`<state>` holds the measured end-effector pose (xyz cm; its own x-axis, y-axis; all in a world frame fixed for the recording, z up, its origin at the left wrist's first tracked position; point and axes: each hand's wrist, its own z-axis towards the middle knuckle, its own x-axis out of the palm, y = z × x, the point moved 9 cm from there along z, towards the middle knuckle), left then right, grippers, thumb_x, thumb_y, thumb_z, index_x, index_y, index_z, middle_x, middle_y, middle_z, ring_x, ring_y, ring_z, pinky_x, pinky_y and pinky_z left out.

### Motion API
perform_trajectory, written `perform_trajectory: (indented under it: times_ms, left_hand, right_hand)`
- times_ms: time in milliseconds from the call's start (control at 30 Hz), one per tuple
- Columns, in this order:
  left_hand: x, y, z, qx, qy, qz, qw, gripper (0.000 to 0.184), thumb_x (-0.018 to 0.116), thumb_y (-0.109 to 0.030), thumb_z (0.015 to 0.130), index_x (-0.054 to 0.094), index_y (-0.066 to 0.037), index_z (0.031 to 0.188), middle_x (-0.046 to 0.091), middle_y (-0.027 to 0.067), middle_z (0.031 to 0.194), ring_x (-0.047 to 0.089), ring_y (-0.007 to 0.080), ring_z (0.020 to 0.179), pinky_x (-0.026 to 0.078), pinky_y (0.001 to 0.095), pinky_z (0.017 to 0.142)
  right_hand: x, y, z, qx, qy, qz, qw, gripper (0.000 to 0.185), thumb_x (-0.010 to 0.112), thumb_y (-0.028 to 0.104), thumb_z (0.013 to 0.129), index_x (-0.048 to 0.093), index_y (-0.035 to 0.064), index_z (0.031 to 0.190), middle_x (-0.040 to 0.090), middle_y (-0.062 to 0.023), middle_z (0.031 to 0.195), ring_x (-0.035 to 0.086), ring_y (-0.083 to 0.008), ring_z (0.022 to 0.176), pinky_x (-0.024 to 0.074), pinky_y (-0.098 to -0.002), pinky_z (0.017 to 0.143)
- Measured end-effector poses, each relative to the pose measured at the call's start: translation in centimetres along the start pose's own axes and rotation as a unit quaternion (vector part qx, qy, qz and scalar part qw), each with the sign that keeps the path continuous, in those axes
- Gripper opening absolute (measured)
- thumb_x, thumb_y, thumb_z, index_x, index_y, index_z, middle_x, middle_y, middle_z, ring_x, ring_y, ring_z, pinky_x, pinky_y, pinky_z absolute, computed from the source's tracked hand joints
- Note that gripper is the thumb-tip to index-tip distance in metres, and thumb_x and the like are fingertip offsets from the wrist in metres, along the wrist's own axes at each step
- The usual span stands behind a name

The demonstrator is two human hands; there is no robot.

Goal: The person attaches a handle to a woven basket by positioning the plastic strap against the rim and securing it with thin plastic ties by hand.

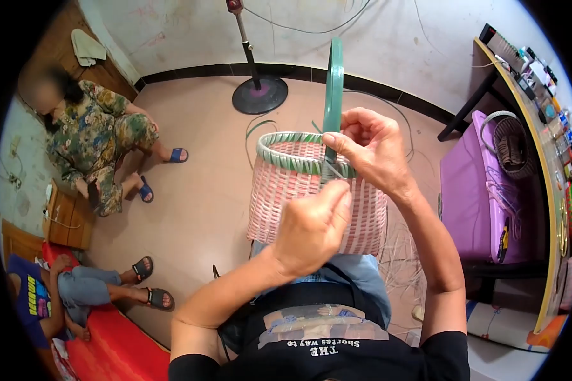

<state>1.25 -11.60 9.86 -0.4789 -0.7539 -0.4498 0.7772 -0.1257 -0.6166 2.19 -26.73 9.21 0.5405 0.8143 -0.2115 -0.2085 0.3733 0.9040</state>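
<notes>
A woven basket (273, 198) in pink and white, its rim wrapped in green and white, rests upright on my lap. A green strap handle (334, 82) rises from the rim, its lower end bound with a thin greyish strip (338, 170). My right hand (376, 149) grips the base of the handle at the rim, thumb in front and fingers curled behind. My left hand (314, 222) is closed in a pinch just below, against the basket's front. It seems to hold the thin strip, though the fingers partly hide its end.
Loose strips (400, 254) litter the floor at right. A purple bin (467, 190) stands under a cluttered table (499, 70), with a small dark basket (513, 147) on the bin. A stand base (259, 95) is ahead. Two people sit at left, one in a floral outfit (95, 133).
</notes>
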Motion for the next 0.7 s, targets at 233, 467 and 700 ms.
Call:
perform_trajectory:
  times_ms: [233, 467, 700]
  left_hand:
    - [3.3, -1.1, -0.4, 0.018, 0.055, 0.114, 0.992, 0.026, 0.061, 0.003, 0.081, 0.059, 0.008, 0.107, 0.059, 0.0172, 0.067, 0.062, 0.0324, 0.058, 0.048, 0.0429, 0.052]
    - [1.5, -1.5, -0.3, 0.074, 0.069, 0.162, 0.982, 0.024, 0.066, -0.003, 0.082, 0.065, 0.005, 0.104, 0.061, 0.0136, 0.072, 0.061, 0.032, 0.068, 0.049, 0.0415, 0.064]
    - [-2.5, 6.2, 4.0, -0.102, -0.008, -0.11, 0.989, 0.013, 0.066, -0.01, 0.094, 0.068, 0.002, 0.097, 0.067, 0.0037, 0.08, 0.061, 0.0113, 0.077, 0.049, 0.0264, 0.069]
  right_hand:
    - [0.3, 1.0, -0.9, 0.079, 0.118, -0.139, 0.98, 0.019, 0.073, 0.006, 0.088, 0.062, -0.007, 0.095, 0.063, -0.0042, 0.068, 0.057, -0.0049, 0.064, 0.0463, -0.024, 0.053]
    - [0.8, 1.4, -1.7, 0.063, 0.223, -0.119, 0.965, 0.038, 0.068, -0.005, 0.083, 0.058, -0.0067, 0.119, 0.059, -0.0025, 0.072, 0.055, -0.007, 0.067, 0.0462, -0.025, 0.06]
    - [1.1, 3.1, -1.0, 0.028, 0.24, -0.193, 0.951, 0.021, 0.068, 0.002, 0.079, 0.058, -0.0068, 0.095, 0.062, -0.0184, 0.07, 0.064, -0.0299, 0.067, 0.0481, -0.0395, 0.061]
